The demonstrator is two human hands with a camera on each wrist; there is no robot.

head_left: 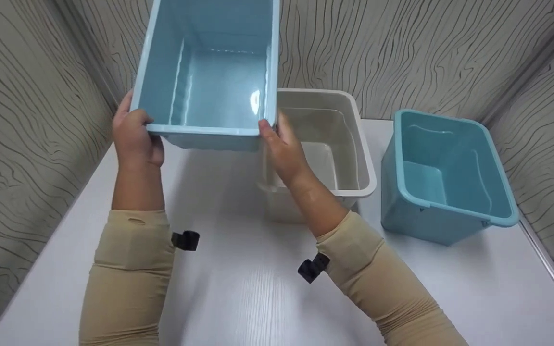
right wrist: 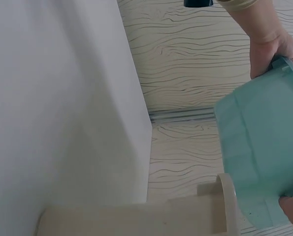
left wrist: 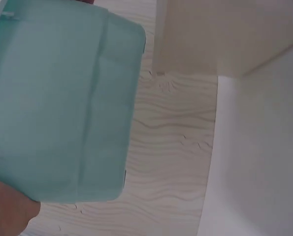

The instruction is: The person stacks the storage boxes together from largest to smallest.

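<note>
Remotely, I had left hand (head_left: 135,135) and right hand (head_left: 285,151) gripping the raised blue bin (head_left: 226,89) — between them, neither nearer.

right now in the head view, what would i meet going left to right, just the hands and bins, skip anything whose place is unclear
left hand → raised blue bin → beige bin → second blue bin
</note>
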